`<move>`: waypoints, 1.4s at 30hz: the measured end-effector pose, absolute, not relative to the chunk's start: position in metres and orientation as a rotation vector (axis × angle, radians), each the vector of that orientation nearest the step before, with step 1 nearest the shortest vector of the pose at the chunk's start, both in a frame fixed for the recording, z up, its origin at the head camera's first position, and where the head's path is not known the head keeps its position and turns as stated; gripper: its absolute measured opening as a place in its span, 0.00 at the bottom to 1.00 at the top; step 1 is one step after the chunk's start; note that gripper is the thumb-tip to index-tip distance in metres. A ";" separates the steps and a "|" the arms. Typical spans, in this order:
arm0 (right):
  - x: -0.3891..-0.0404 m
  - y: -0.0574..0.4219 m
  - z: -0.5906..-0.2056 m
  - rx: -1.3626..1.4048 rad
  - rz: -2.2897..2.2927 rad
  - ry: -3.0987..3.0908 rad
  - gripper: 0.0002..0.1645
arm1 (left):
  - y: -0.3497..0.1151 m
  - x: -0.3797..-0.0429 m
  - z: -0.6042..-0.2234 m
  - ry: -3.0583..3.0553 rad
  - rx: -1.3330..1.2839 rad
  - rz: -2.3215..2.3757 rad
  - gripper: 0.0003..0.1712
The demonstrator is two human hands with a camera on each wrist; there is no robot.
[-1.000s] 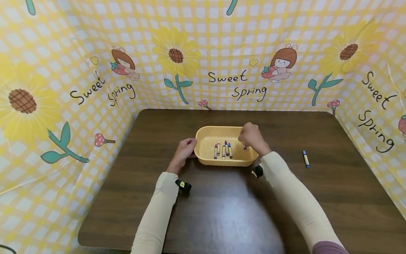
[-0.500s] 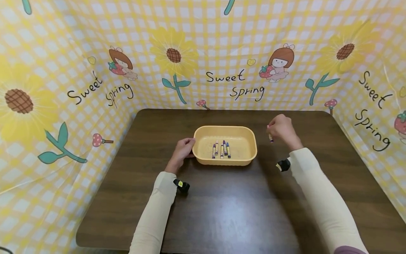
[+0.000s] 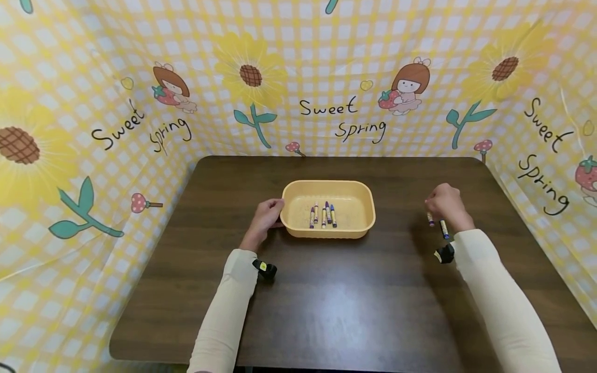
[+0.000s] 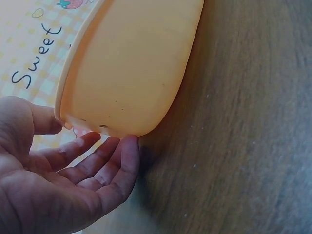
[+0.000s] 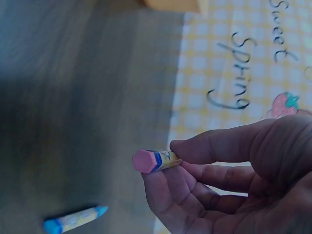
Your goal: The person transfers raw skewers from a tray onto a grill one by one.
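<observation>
A yellow plastic tray lies on the table with several crayons side by side on its floor. My left hand grips its left end, thumb at the rim; in the left wrist view the fingers curl against the underside of the tray. Well to the right of the tray, my right hand pinches a pink crayon between thumb and fingers. Just below that hand in the head view, a blue crayon lies on the table, its blue tip partly covered by the hand.
The dark wooden table has rounded corners. A yellow checked cloth printed with flowers and lettering hangs behind it and along both sides.
My right hand has lifted the pink crayon out of the tray and carried it right, to beside the blue crayon. My left hand has stayed on the tray.
</observation>
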State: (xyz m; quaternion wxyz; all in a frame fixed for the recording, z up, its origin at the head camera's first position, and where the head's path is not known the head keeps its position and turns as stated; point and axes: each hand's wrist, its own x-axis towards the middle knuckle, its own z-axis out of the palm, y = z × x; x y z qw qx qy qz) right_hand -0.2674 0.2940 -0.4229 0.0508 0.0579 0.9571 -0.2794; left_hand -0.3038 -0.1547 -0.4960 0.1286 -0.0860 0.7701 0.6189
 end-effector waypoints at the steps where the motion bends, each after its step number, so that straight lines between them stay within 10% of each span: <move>1: -0.267 0.296 -0.425 0.194 -0.850 2.902 0.16 | -0.155 -0.304 -0.496 2.241 -0.252 1.797 0.27; 42: -0.257 0.305 -0.453 0.165 -0.740 3.023 0.14 | -0.154 -0.306 -0.492 2.207 -0.257 1.806 0.25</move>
